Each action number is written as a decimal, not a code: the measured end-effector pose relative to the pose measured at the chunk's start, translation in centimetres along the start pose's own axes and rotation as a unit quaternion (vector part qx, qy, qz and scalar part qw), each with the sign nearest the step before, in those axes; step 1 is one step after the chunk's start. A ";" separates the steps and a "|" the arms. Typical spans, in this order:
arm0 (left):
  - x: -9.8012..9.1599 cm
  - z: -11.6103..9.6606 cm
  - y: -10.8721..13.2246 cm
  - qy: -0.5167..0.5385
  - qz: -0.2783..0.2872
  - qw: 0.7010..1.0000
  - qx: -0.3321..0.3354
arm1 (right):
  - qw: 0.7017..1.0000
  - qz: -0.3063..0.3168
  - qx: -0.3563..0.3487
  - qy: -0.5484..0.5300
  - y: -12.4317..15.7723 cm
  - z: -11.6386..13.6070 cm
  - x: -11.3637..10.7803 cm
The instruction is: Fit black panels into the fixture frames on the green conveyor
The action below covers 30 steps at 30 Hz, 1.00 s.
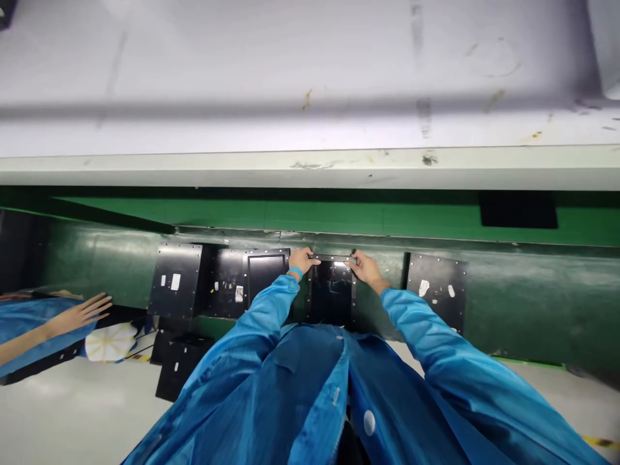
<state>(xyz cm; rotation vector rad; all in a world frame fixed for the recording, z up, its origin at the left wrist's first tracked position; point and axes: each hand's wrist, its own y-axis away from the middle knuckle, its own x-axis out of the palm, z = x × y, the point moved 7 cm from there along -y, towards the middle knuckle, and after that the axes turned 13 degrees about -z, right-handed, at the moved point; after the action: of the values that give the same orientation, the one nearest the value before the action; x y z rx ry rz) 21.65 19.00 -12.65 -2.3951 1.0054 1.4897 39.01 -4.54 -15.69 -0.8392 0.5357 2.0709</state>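
A black box [332, 294] with a glossy dark top and small fasteners along its edges lies on the green surface in front of my body. My left hand [301, 260] grips its far left corner, thumb on top and fingers curled over the far edge. At the far right corner my right hand [367, 267] pinches the same edge. My torso hides the near end of this box. Just left of my left hand lies a black box [266, 274] with a raised rectangular frame. To the right of my right hand is another black box [436, 287] with torn white labels.
More black boxes [174, 281] stand to the left, others [180, 365] lower near the floor. A white bench [310, 160] overhangs the green surface [523, 303]. A dark rectangle [518, 210] sits on the green panel. At far left, another person's hand [77, 318] reaches in.
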 end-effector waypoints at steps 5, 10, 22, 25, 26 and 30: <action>0.0 0.0 -0.3 -0.005 0.002 1.000 -0.003 | 1.000 0.003 -0.009 0.022 -0.1 0.4 0.1; -0.8 -2.0 1.7 0.000 -0.022 1.000 0.002 | 0.998 -0.016 -0.024 0.062 -0.6 1.3 -0.7; -9.7 17.6 21.0 -0.064 -0.282 0.908 -0.303 | 0.996 -0.027 -0.077 0.038 9.7 11.5 6.0; -9.5 19.4 21.2 -0.020 -0.293 0.904 -0.311 | 0.989 0.077 -0.123 0.029 14.2 17.9 12.1; -9.6 19.6 21.0 -0.002 -0.290 0.905 -0.310 | 0.986 0.092 -0.128 0.046 15.3 19.4 13.3; -11.7 18.8 21.4 0.073 -0.274 0.923 -0.259 | 0.983 0.138 -0.101 0.064 17.7 22.2 14.7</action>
<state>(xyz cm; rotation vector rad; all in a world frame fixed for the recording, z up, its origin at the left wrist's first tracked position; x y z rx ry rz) -8.65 16.46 -7.52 -2.8247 -0.1046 1.4920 9.74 6.91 -9.73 -1.0715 0.5410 2.3653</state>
